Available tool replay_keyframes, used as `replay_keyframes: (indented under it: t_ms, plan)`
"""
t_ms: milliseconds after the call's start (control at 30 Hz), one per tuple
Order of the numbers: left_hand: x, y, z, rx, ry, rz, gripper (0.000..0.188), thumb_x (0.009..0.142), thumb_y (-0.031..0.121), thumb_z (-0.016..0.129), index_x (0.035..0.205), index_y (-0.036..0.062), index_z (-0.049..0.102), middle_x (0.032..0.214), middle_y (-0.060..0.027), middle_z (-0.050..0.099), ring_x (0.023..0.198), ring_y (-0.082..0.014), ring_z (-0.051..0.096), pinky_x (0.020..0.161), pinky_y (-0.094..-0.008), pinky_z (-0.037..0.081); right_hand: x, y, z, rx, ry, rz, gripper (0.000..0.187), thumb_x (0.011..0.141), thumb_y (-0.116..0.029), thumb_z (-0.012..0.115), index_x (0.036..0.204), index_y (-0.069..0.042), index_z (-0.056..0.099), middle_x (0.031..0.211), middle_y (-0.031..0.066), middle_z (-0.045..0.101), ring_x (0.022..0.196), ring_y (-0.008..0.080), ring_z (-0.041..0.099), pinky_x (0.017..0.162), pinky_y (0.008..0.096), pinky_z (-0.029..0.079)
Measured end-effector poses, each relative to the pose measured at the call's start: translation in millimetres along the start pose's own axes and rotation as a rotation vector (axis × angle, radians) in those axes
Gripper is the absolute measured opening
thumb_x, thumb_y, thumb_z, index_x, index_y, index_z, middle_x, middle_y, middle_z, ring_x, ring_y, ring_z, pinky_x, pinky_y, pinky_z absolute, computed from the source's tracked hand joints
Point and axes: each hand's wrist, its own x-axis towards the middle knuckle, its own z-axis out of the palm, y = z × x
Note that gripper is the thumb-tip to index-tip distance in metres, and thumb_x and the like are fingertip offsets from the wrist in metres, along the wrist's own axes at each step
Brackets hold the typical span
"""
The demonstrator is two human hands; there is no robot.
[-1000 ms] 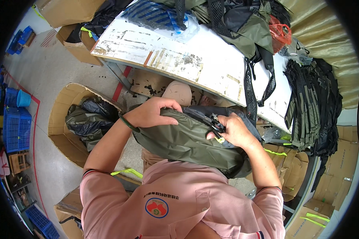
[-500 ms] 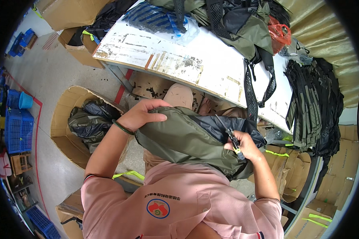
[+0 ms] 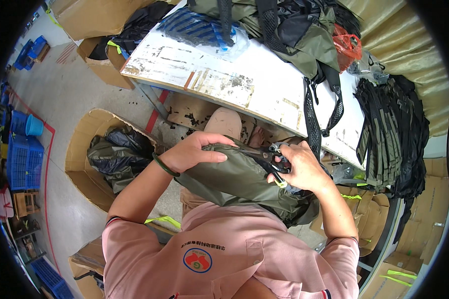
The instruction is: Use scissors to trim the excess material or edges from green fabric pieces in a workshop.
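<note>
A crumpled olive-green and black fabric piece point(image 3: 217, 177), perhaps a bag, lies across my lap. My left hand point(image 3: 192, 155) pinches its upper edge between thumb and fingers. In my right hand point(image 3: 304, 167) is a pair of dark-handled scissors point(image 3: 280, 164), with a bit of yellow-green on the handle. Their blades point left along the fabric's upper edge, toward my left fingertips. Whether the blades touch the cloth I cannot tell.
A worn white table point(image 3: 204, 74) stands ahead, bearing olive and black bags point(image 3: 304, 45) and a pile of straps point(image 3: 389, 134). To the left, an open cardboard box point(image 3: 82, 164) holds similar fabric. Blue crates point(image 3: 25, 162) line the far left.
My right hand has moved up with the scissors, whose blades now lie closer to my left fingers. My left hand has shifted slightly right and down along the fabric.
</note>
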Motion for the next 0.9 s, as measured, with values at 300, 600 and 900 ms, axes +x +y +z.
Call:
replay_keyframes:
  t_ms: [300,600,900]
  plan:
    - [1,-1,0,-0.072,0.01,-0.029,0.037,0.086,0.012,0.067,0.12,0.0002,0.06,0.109,-0.0026,0.064,0.097,-0.0072,0.055,0.087,-0.024,0.045,0,-3,2,0.044,0.001,0.006,0.046,0.063,-0.045,0.083,0.079,-0.008,0.061,0.069,0.0049,0.064,0.065,0.0269,0.06,0.074,0.0335,0.039]
    - [2,1,3,-0.076,-0.036,-0.013,0.034,0.087,0.009,0.066,0.119,-0.0003,0.06,0.109,-0.0029,0.064,0.098,-0.0072,0.056,0.089,-0.0236,0.045,1,-2,-9,0.056,0.035,0.001,0.045,0.06,-0.041,0.085,0.077,-0.007,0.06,0.069,0.0048,0.061,0.066,0.0267,0.056,0.072,0.0334,0.035]
    - [6,0,6,-0.034,-0.058,0.033,0.036,0.086,0.01,0.066,0.12,-0.0006,0.06,0.11,-0.0032,0.064,0.098,-0.0074,0.056,0.089,-0.0239,0.045,-2,3,-13,-0.024,-0.05,-0.005,0.041,0.064,-0.039,0.082,0.078,-0.008,0.059,0.07,0.0102,0.063,0.069,0.0299,0.059,0.074,0.0345,0.038]
